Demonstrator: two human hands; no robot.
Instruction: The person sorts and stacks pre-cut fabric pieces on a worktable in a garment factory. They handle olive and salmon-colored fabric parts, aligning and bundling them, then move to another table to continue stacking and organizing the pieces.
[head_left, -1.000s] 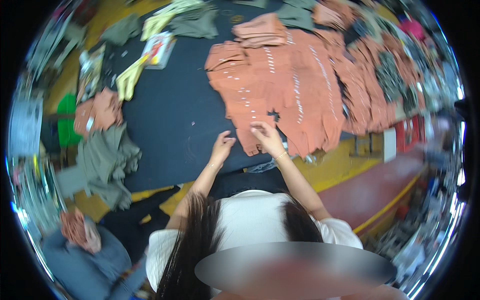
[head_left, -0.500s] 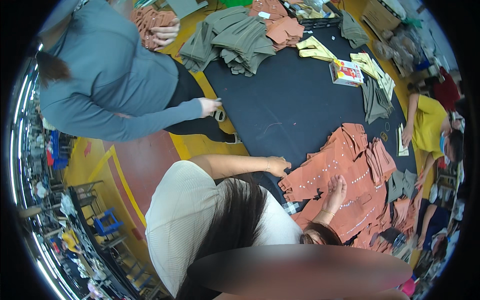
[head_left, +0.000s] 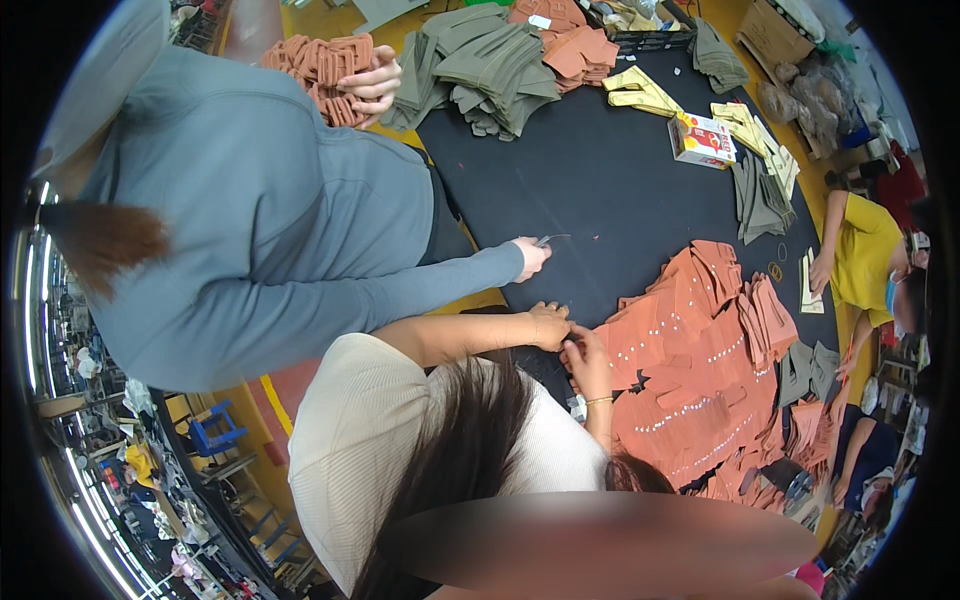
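My left hand [head_left: 550, 326] is at the near left edge of the dark table, its fingers bent and closed. Touching or almost touching it is my right hand [head_left: 588, 362], also with curled fingers. Whatever lies between the fingertips is too small to make out. Just right of both hands spread overlapping orange-brown cut fabric pieces [head_left: 690, 345], marked with rows of white dots. A thin band circles my right wrist.
A co-worker in a grey-blue top [head_left: 250, 200] stands close at left, holding a bundle of orange pieces [head_left: 320, 65] and a small tool [head_left: 543, 241]. Grey-green fabric stacks [head_left: 490, 70], a white-and-red box [head_left: 702, 140] and yellow pieces [head_left: 640, 92] lie farther back.
My right hand has moved left from above the orange pieces to my left hand. The co-worker has leaned in, reaching the small tool right, over the table.
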